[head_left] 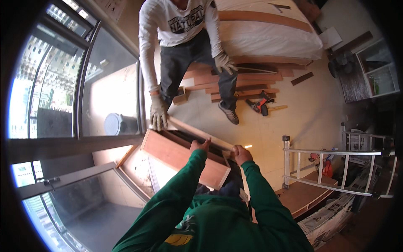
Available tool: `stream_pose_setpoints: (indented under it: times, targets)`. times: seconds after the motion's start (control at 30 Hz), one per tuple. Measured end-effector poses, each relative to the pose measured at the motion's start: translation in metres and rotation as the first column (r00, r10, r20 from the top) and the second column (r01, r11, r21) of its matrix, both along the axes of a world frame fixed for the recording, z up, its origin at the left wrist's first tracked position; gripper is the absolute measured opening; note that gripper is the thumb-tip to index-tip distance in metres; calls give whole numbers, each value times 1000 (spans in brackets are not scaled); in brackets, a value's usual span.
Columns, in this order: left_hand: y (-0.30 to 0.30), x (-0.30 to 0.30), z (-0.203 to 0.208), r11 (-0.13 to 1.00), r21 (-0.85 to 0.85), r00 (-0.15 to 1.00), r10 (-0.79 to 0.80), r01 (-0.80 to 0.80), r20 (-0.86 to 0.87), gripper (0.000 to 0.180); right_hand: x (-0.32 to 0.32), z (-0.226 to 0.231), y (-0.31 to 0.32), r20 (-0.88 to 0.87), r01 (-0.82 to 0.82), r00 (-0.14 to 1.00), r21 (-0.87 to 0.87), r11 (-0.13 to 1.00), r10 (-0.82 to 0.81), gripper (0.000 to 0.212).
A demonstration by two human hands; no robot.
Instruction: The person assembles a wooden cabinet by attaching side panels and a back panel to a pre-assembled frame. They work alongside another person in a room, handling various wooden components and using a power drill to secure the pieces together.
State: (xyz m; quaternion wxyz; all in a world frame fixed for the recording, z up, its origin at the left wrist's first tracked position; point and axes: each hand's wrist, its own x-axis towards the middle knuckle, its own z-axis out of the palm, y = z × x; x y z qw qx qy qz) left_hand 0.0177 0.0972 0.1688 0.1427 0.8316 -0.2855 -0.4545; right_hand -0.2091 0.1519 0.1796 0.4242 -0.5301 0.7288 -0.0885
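Observation:
A long, narrow wooden box (180,157) with a reddish-brown side panel and a dark, hollow inside lies slantwise in front of me. Its far side has a pale wooden edge (201,133). My left hand (200,145) is closed over the box near its middle, thumb pointing right; its fingertips are partly hidden. At the right end, my right hand (241,154) grips the corner of the far side. Opposite me, a co-worker's gloved hand (158,113) rests on the left end of the box, while the other gloved hand (225,63) lies on a knee.
Brown boards (247,84) are stacked behind the co-worker, beside a plastic-covered bed (268,38). A red-and-black power tool (263,101) and a hammer (273,108) lie on the floor. A metal ladder (331,170) is at right, glass doors (109,84) and a grey bin (119,124) at left.

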Motion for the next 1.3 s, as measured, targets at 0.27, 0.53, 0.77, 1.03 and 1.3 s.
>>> stream_pose_setpoints:
  times: [0.27,0.53,0.77,1.03,1.3]
  targets:
    - [-61,10,14,953,234,967,226,-194,-120,101,3,26,-60,-240,-298,896,297,907,373,61]
    - [-72,7,-20,957,108,942,287,-271,-174,58,29,13,-58,-351,-422,826,137,896,442,38]
    - [-31,-6,-25,944,84,919,329,-318,-219,41,12,53,3,-344,-472,822,33,881,454,37]
    - [41,-90,28,997,76,966,5,16,-259,38,-53,148,111,-360,-320,883,4,947,300,41]
    - [55,-184,141,809,11,804,-582,587,-124,45,-95,214,181,-232,-203,942,184,962,243,83]
